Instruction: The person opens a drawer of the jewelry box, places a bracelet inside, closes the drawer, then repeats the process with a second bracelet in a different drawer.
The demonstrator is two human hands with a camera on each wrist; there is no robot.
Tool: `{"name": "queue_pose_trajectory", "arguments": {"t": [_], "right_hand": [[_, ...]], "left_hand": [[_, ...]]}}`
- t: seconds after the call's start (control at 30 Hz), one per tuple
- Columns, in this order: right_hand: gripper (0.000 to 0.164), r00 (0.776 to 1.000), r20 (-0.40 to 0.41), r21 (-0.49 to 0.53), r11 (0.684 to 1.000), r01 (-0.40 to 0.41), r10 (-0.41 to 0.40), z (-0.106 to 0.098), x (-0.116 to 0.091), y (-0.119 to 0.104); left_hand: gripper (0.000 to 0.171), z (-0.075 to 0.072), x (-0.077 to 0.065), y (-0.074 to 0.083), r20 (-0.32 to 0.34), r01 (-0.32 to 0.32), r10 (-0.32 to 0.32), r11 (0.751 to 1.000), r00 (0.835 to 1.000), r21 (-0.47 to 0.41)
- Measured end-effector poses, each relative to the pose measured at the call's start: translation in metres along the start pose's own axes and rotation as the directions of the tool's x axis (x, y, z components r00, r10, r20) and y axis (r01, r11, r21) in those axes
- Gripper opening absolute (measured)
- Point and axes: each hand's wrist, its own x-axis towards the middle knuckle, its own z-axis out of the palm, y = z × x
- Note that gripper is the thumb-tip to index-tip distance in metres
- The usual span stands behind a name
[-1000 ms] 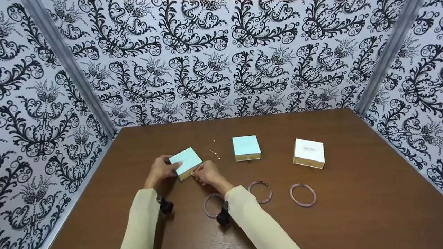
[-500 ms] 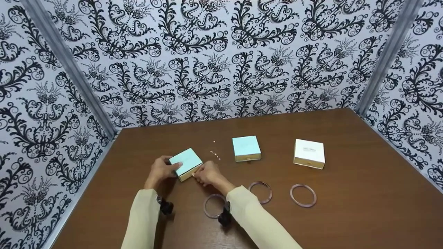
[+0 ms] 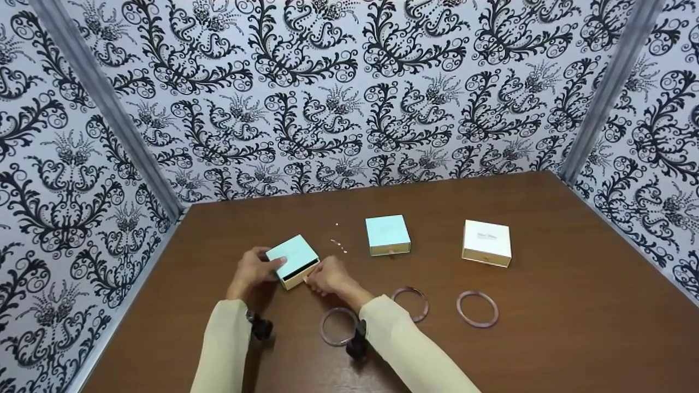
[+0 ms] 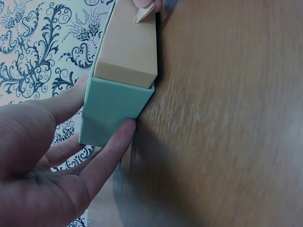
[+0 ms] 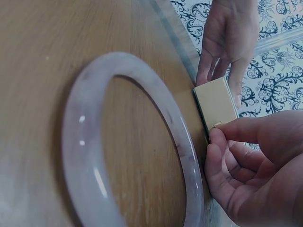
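Observation:
My left hand [image 3: 255, 267] grips a mint-green drawer box [image 3: 293, 254] by its sleeve, thumb on top. In the left wrist view, the fingers lie along the green sleeve [image 4: 111, 109]. The cream drawer [image 4: 128, 45] stands partly out of it, with a dark gap behind its front in the head view. Thumb and forefinger of my right hand [image 3: 327, 277] pinch the small pull tab [image 4: 144, 13] on the drawer front. A pale purple bangle [image 5: 83, 127] lies close to the right wrist. Whatever the drawer contains is hidden.
Another mint box [image 3: 387, 232] and a white box [image 3: 487, 238] stand shut to the right. Two more bangles [image 3: 426, 305] lie on the brown table [image 3: 573, 305], one partly behind the right sleeve. Small white bits [image 3: 339, 245] lie near the boxes. Patterned walls [image 3: 327, 109] surround the table.
The drawer has slid out of the mint sleeve toward the person, opening a dark gap. My right hand has moved slightly with the tab; the left hand stays nearly still.

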Motion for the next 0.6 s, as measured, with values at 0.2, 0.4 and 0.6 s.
{"name": "queue_pose_trajectory", "arguments": {"t": [0.2, 0.4, 0.6], "right_hand": [[0.015, 1.000, 0.017, 0.001, 1.000, 0.002, -0.002, -0.0033, -0.0022, -0.0022], [0.019, 1.000, 0.022, -0.010, 1.000, 0.001, -0.001, -0.0058, -0.0053, -0.0041], [0.020, 1.000, 0.019, -0.038, 0.999, -0.004, 0.005, -0.0061, -0.0099, -0.0022]], "left_hand": [[0.061, -0.0010, -0.0003, 0.0019, -0.002, -0.029, 0.029, 1.000, 1.000, 0.003], [0.062, -0.0015, 0.0016, 0.0027, 0.006, -0.032, 0.032, 0.999, 0.999, 0.000], [0.062, -0.0010, 0.0001, -0.0005, 0.009, -0.043, 0.043, 0.999, 0.999, -0.017]]}}
